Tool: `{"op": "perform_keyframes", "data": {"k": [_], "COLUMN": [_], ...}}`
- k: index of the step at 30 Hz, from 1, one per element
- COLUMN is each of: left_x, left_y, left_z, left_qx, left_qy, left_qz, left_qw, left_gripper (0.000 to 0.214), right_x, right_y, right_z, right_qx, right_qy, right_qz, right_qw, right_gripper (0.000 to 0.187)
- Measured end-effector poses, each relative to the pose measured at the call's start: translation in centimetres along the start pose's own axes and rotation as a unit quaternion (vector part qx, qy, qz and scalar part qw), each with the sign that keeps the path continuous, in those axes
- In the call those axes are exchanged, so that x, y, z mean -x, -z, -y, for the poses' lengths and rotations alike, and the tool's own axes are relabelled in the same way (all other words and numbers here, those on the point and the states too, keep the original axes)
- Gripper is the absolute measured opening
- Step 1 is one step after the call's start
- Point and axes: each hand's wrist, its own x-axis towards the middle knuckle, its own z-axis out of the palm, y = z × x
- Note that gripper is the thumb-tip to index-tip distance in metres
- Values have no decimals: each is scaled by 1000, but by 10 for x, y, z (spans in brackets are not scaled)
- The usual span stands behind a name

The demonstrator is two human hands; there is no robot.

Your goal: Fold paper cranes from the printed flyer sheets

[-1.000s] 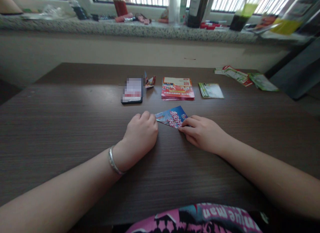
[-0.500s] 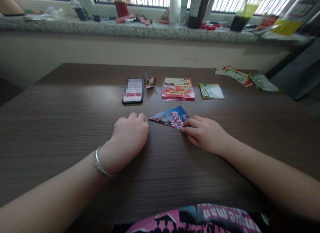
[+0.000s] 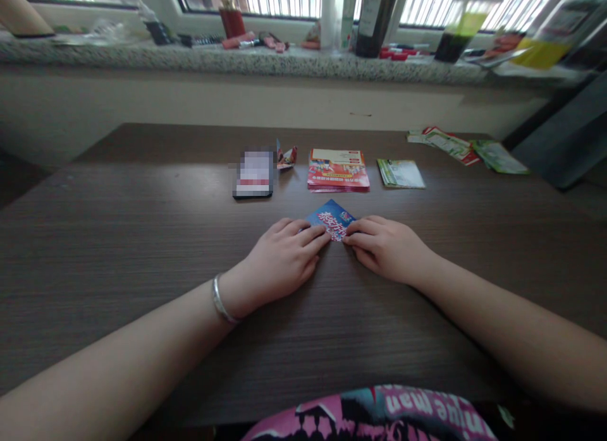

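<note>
**Between left hand (image 3: 291, 254) and right hand (image 3: 384, 248), a blue printed paper (image 3: 332, 215)**

It lies on the tabletop (image 3: 284, 352), fingers of both hands half-extended and close together over its side edges; with the thumbs mostly hidden, I can't tell pinching from pressing. It should prove light, fairly stiff, perhaps slick, and easily creased, so best held by the edges. The hands cover its side corners. Beyond the left are a phone (image 3: 254, 174) and a folded paper piece (image 3: 286, 158); straight beyond, red leaflets (image 3: 338, 171); beyond the right, a green-white packet (image 3: 402, 174).

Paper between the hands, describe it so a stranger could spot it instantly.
On the brown table, find the red-and-cream stack. Just nearer the camera, the left hand and right hand touch the paper. Unlike that stack, it is mainly blue.
</note>
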Motion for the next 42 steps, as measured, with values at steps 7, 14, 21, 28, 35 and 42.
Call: {"op": "perform_keyframes", "data": {"k": [7,14,21,28,35,42], "left_x": [-6,-7,-8,-9,-5,1], "left_y": [-1,1,-1,0,11,26], "left_z": [4,9,7,5,9,16], "left_qx": [17,-7,-3,-18,-22,-27], "left_qy": [-32,-54,-45,-49,-41,-40], "left_qz": [6,25,25,31,72,120], "left_qw": [999,998,999,998,996,992], "left_gripper": [39,40,41,40,40,44], "right_x": [0,1,-1,-2,2,4], "right_y": [1,0,0,0,-2,-4], "right_z": [1,-1,1,0,-4,-7], "right_qx": [6,8,8,9,11,8], "right_qy": [-7,-8,-10,-8,-1,2], "right_qz": [3,1,5,3,3,7], "right_qw": [1000,1000,1000,1000,1000,1000], "right_gripper": [26,24,23,24,25,25]}}
